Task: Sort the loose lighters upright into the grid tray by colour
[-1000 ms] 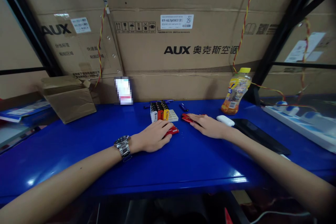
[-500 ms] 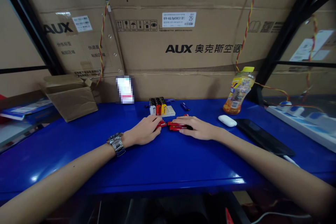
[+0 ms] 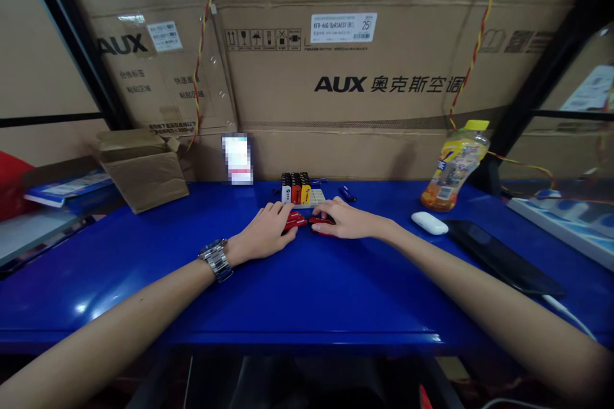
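"So, where are the red lighters (image 3: 295, 220) in the head view?"

"On the blue table (image 3: 311, 294), near the tray (image 3: 317, 196). The left hand (image 3: 263, 232) and right hand (image 3: 352, 221), apart, each cover some; I can't tell how tightly."

"They're probably light, hard, slippery. Pinch the long sides."

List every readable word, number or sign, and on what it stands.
"AUX": left carton
"分拣标签 粘贴区域": same
"快递面… 粘贴区域": same
"300kgf": same
"AUX 奥克斯空调": large carton
"KFR-46G/BpR3AES1(B1)": its white label
"25": same label
Six handling signs: large carton
Too small or blurred: remaining print, bottle and lighters included.
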### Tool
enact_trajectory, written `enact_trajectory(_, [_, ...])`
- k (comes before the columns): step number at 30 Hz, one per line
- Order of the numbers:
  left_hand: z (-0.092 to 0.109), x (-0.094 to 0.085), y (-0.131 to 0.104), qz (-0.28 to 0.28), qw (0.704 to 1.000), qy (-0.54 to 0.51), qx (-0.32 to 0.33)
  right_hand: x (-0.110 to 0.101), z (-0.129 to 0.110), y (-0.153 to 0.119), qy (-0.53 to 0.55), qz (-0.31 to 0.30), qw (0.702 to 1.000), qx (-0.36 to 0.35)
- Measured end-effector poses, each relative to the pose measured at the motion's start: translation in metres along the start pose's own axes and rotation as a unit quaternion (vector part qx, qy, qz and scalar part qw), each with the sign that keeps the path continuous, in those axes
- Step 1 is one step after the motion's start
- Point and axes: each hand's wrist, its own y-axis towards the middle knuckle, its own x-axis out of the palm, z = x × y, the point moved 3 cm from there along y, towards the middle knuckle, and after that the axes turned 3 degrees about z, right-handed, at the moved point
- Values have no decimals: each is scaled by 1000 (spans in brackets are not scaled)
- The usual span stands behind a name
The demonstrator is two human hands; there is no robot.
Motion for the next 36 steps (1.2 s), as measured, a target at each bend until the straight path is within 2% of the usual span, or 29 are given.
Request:
enact_trajectory(3, [-1, -3, 0, 7, 999, 38, 4, 1, 3, 3, -2, -1, 1000, 12])
enact_trajectory(7, [2, -7, -1, -9, 994, 95, 44, 1, 0, 2, -22, 42, 999, 20])
enact_trajectory(12, [5, -12, -3, -28, 989, 111, 90, 2, -5, -2, -30, 90, 996, 6])
enact_trajectory(15, [6, -13, -3, -41, 986, 121, 108, 0, 0, -3, -71, 119, 989, 45])
enact_trajectory(19, [4, -16, -3, -44, 993, 79, 81, 4, 8, 0, -114, 82, 983, 117])
enact_trajectory(21, [4, -18, -2, -19, 998, 22, 61, 5, 9, 1, -99, 74, 983, 133])
enact_trajectory(23, [3, -21, 0, 36, 997, -38, 58, 6, 9, 2, -76, 69, 984, 147])
enact_trajectory(26, [0, -23, 3, 134, 984, -114, 40, 5, 8, 3, -57, 54, 983, 168])
enact_trajectory(28, [-2, -23, 4, 176, 972, -156, 11, 5, 8, 4, -50, 38, 982, 179])
enact_trajectory(32, [-4, -22, 4, 197, 951, -236, -34, 8, 7, 3, -43, 39, 984, 168])
enact_trajectory(36, [-3, -22, 4, 196, 925, -320, -69, 6, 1, 1, -26, 133, 986, 101])
